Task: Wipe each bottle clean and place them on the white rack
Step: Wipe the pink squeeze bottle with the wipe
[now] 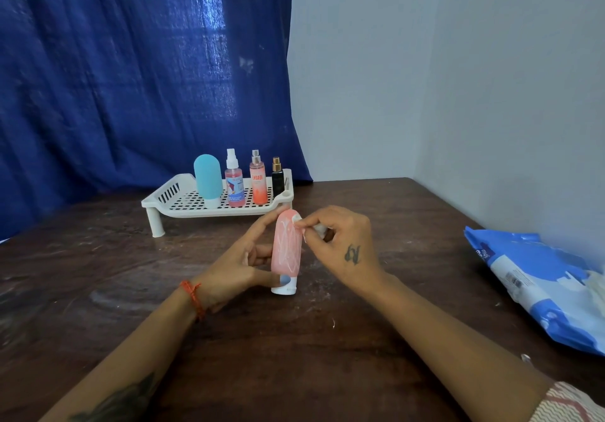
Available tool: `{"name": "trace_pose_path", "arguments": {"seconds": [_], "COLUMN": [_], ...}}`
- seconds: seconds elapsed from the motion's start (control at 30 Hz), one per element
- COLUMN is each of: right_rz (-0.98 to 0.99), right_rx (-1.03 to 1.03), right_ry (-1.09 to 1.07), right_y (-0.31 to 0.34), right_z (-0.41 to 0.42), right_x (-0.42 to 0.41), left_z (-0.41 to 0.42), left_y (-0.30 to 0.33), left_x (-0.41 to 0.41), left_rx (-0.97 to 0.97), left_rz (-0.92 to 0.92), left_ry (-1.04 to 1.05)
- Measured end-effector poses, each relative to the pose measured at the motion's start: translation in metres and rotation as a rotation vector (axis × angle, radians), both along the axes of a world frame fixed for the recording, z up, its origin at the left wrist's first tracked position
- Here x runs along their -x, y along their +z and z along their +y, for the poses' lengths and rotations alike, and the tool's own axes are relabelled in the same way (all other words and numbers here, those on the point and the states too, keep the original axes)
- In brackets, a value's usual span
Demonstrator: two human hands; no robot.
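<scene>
Four bottles [242,179] racked, one pink bottle [286,248] held.

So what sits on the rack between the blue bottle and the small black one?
In the head view, two spray bottles: a pink one beside the blue bottle, then an orange one beside the black bottle.

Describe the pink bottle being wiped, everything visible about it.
The pink bottle is a soft-looking, rounded tube standing cap-down on the dark table, its white flip cap at the bottom. White smears streak its front. The left hand holds it from the side, while the right hand pinches a small white wipe against its upper end.
</scene>
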State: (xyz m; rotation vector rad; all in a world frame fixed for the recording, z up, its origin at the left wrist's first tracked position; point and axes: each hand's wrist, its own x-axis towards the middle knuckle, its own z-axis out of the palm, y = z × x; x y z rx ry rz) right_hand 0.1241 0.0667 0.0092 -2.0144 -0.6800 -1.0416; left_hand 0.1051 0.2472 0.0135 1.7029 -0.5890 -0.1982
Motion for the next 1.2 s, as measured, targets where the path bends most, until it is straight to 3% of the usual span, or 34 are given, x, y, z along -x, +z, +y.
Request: {"name": "trace_pose_path", "arguments": {"seconds": [0.23, 0.57, 0.8, 1.2], "right_rz": [0.102, 0.053, 0.207, 0.082], "right_rx": [-0.043, -0.014, -0.028, -0.02], "right_ry": [-0.08, 0.026, -0.049, 0.024], "right_y": [-0.0019, -0.0002, -0.0029, -0.0008], "right_z": [-0.0006, 0.0012, 0.0004, 0.0015], "right_x": [-0.0026, 0.0016, 0.0012, 0.0031], "left_z": [0.0, -0.0004, 0.0007, 0.0009], "left_y": [0.0004, 0.0003, 0.0007, 0.0007], "left_x": [0.0002, 0.0008, 0.0004, 0.001], "left_rx": [-0.026, -0.034, -0.04, -0.01], "left_rz": [-0.002, -0.025, 0.022, 0.047], "left_ry": [0.011, 0.021, 0.017, 0.016]}}
